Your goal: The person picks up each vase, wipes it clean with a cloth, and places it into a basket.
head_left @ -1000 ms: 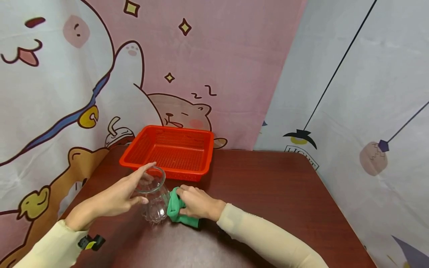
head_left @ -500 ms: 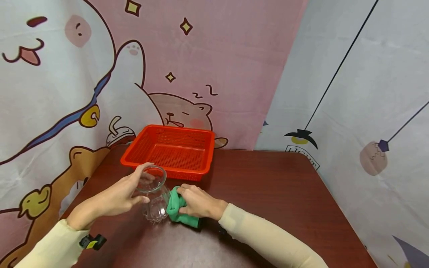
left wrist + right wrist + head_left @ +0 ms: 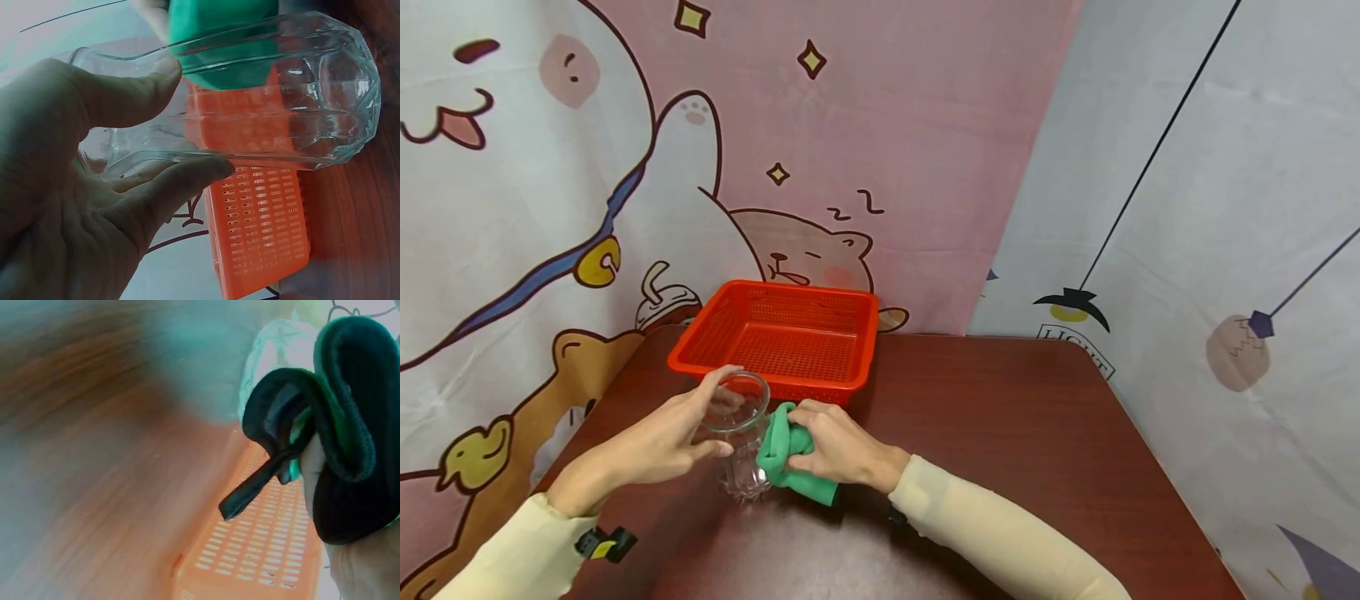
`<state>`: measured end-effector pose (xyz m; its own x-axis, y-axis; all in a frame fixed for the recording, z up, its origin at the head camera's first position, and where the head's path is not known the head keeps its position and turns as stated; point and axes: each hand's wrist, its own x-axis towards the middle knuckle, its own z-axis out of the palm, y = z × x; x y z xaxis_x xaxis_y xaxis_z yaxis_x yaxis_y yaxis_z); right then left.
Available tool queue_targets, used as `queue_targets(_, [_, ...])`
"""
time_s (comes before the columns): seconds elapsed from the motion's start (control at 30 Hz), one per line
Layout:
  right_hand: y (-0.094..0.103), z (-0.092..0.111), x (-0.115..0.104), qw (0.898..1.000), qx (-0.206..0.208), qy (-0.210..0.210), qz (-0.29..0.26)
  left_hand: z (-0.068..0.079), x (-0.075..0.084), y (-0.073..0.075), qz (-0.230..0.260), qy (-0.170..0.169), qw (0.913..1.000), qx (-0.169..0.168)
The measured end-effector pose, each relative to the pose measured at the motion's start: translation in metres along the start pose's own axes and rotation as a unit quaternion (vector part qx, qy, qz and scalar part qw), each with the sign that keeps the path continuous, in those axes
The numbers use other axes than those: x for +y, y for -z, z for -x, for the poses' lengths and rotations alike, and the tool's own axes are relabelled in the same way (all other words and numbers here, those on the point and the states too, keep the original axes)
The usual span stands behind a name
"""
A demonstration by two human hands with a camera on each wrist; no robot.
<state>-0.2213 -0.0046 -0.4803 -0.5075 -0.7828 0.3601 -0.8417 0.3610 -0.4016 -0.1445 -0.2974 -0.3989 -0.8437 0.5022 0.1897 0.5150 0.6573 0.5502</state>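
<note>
A clear glass vase [image 3: 745,477] with a flared neck and faceted base stands on the table. My left hand [image 3: 658,440] holds its neck, thumb on the near side and fingers round the far side. In the left wrist view, thumb and fingers curve about the glass vase [image 3: 331,94]. My right hand [image 3: 842,446] grips a bunched green cloth [image 3: 805,483] and holds it against the vase's right side. The right wrist view shows the folded cloth [image 3: 347,512] dark against the light, hiding most of the fingers.
A red perforated plastic basket [image 3: 805,390] sits just behind the vase, close to the back wall. The dark reddish-brown table [image 3: 985,417] stretches right of it. A cartoon-printed curtain [image 3: 925,167] hangs along the back and sides.
My right hand has moved the cloth slightly up and left, so it overlaps more of the vase. The left hand keeps its hold on the vase in place.
</note>
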Motion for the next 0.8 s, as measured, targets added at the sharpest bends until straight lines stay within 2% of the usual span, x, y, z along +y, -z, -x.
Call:
queue_targets(0.3, [0.009, -0.009, -0.011, 0.996, 0.070, 0.014, -0.044, 0.001, -0.002, 0.001, -0.032, -0.017, 0.9992, 0.017])
queue_targets(0.53, [0.019, -0.014, -0.015, 0.992, 0.101, 0.029, -0.071, 0.000, -0.002, 0.002, -0.028, -0.009, 0.9995, 0.014])
queue_targets(0.8, [0.028, -0.012, -0.014, 0.984, 0.145, 0.017, -0.103, -0.001, -0.002, 0.002, -0.016, -0.015, 0.9997, 0.006])
